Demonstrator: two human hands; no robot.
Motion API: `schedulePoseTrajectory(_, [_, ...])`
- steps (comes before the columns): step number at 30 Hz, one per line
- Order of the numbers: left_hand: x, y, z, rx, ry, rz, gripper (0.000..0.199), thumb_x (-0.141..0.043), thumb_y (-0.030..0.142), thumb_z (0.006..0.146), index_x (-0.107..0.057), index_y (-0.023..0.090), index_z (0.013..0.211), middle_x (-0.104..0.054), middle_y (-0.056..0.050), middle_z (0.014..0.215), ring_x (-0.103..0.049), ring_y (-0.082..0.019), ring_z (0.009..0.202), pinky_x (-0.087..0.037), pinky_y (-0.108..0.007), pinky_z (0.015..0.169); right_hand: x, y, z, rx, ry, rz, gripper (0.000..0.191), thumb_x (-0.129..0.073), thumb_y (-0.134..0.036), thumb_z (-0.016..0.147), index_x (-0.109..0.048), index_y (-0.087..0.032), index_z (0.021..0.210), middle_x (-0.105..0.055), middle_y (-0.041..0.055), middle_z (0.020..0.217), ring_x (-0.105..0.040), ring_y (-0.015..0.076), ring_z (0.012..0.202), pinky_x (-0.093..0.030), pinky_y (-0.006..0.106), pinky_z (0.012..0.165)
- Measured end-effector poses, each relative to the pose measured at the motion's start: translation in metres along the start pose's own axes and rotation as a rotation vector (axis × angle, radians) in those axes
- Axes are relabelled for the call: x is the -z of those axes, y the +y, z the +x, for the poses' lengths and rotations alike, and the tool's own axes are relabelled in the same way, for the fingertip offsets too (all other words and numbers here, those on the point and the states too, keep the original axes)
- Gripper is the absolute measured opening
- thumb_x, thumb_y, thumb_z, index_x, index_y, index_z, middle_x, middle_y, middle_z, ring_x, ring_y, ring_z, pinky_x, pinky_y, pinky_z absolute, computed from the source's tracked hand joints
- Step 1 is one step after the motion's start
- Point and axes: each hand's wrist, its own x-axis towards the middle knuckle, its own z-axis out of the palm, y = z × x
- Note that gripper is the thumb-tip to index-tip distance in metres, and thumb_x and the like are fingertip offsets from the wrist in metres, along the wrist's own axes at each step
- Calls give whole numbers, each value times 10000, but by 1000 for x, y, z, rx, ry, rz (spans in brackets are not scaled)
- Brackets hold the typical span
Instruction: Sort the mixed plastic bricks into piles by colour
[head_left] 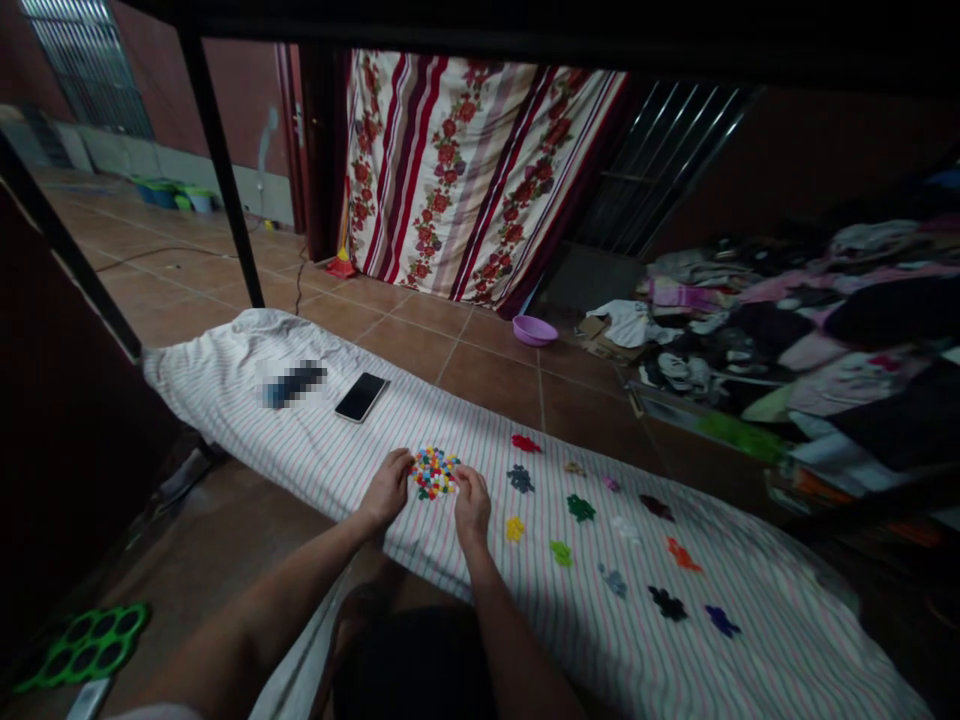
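A mixed pile of small, bead-like coloured pieces (pixel 435 472) lies on a striped cloth between my hands. My left hand (pixel 388 490) is closed at the pile's left edge, its fingertips bent towards the pieces. At the right edge, the fingers of my right hand (pixel 472 503) are pinched together. Anything within either pinch is too small to make out. To the right lie single-colour heaps, among them a red heap (pixel 526 443), a grey heap (pixel 520 478), a yellow heap (pixel 514 528), a dark green heap (pixel 580 508) and a black heap (pixel 667 603).
The striped cloth (pixel 480 420) covers a long, narrow surface. A phone (pixel 362 397) and a blurred-out object (pixel 295 384) lie at its left. Dark posts (pixel 217 150) rise on the left. Beyond are a purple basin (pixel 535 330), a floral curtain (pixel 472 180) and piled clothes (pixel 795 320).
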Motion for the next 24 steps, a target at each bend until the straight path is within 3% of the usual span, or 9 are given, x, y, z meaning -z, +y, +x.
schedulePoseTrajectory(12, [1, -5, 3, 103, 117, 84, 286, -361, 233, 902, -640, 176, 886, -581, -131, 1123, -598, -220, 1039, -532, -457, 952, -1, 0, -1, 27, -37, -11, 270, -410, -255, 825, -664, -189, 887, -686, 82, 973, -630, 198, 932, -510, 355, 862])
schedulePoseTrajectory(15, [4, -9, 5, 117, 128, 118, 280, -361, 229, 888, -636, 177, 886, -574, -138, 1136, -575, -240, 1084, -520, -469, 951, 0, -2, -2, 27, -44, -25, 291, -391, -246, 832, -666, -184, 908, -685, 82, 987, -626, 193, 947, -499, 348, 881])
schedulePoseTrajectory(18, [6, -11, 6, 97, 115, 158, 295, -359, 228, 879, -640, 167, 945, -567, -167, 1211, -514, -289, 1204, -447, -521, 1013, 1, -2, -1, 31, 7, -36, 303, -391, -272, 836, -670, -179, 909, -681, 90, 995, -617, 199, 963, -485, 359, 908])
schedulePoseTrajectory(24, [1, -7, 2, 15, 101, 316, 487, -363, 270, 867, -499, 96, 1301, -523, -211, 1369, -313, -362, 1402, -256, -624, 1099, 0, 2, 0, -20, 97, 5, 294, -396, -271, 811, -668, -183, 879, -680, 78, 960, -624, 188, 883, -511, 342, 837])
